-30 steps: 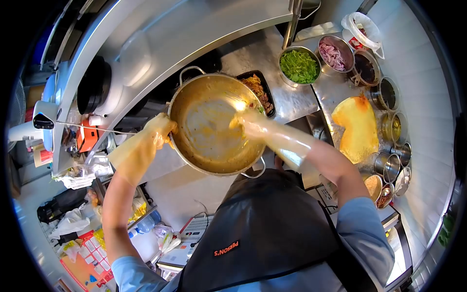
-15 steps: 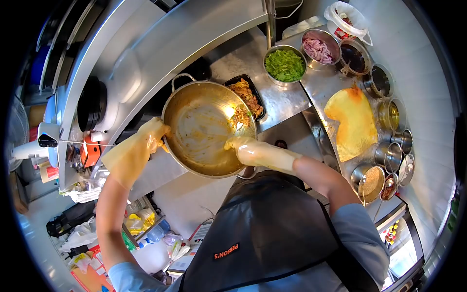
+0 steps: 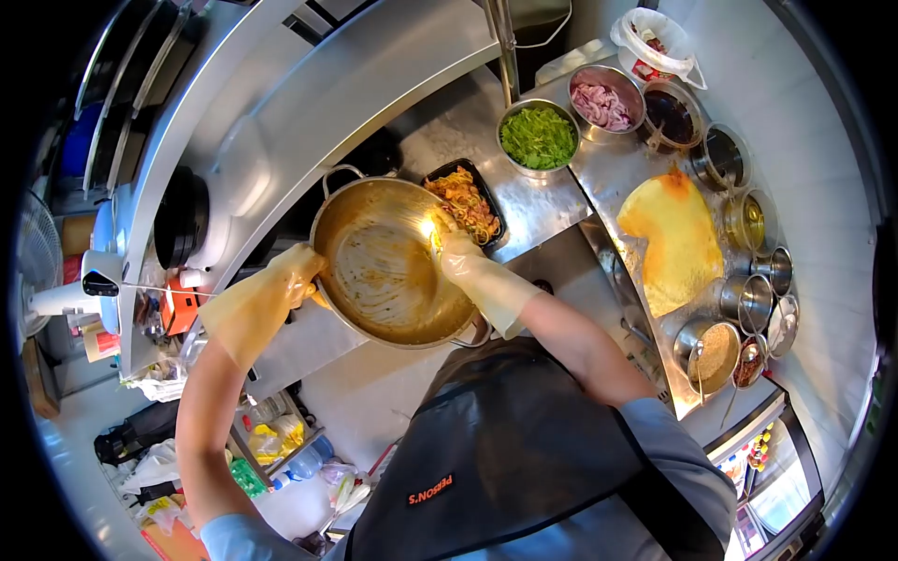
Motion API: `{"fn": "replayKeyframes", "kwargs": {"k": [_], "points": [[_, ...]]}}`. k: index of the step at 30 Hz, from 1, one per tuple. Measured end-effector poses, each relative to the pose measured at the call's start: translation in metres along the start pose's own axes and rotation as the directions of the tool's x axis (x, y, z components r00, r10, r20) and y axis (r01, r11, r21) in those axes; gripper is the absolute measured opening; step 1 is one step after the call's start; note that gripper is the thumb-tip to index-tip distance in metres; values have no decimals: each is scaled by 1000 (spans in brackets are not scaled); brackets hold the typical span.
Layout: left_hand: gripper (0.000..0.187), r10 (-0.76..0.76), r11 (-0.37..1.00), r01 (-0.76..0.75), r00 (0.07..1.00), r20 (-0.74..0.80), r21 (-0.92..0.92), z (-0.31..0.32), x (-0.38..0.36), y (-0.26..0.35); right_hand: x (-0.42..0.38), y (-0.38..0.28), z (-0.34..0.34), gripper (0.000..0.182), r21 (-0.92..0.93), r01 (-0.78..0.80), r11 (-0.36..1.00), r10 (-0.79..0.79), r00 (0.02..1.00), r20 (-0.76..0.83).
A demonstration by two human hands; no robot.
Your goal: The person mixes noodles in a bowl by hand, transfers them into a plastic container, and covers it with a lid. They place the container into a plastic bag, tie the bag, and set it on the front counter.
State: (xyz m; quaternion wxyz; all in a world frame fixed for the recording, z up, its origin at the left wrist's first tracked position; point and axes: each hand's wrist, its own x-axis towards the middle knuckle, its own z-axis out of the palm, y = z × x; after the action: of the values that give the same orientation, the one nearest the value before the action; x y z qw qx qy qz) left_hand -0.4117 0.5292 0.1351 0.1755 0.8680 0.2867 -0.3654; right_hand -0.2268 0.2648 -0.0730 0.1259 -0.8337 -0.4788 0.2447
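Note:
A wide two-handled metal pot is tilted toward the far right, its inside smeared with sauce. My left hand, in a clear glove, is closed on the pot's left rim. My right hand, also gloved, is at the pot's right inner wall with its fingers together and curled; glare hides whatever is at the fingertips. Right beyond that rim stands a black container filled with mixed shredded food.
Bowls of chopped greens and sliced onion stand on the steel counter. A yellow flat sheet of food lies at the right, beside several sauce jars and a bowl of tan crumbs. A steel shelf runs along the far left.
My right hand has moved up along the pot's wall to the rim near the black container. The clump of food inside the pot is gone from view, and the container looks fuller.

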Motion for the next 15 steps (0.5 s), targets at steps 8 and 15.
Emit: {"fn": "replayKeyframes", "kwargs": {"k": [8,15], "points": [[27,-301,929,310,951,73,-203,-22,-10,36,-26,5,16,64,113,320,941,-321,947,-11],[18,-620,570,603,761,188,-558,-53,-58,124,-35,-4,-79,65,95,70,993,-75,996,50]]}}
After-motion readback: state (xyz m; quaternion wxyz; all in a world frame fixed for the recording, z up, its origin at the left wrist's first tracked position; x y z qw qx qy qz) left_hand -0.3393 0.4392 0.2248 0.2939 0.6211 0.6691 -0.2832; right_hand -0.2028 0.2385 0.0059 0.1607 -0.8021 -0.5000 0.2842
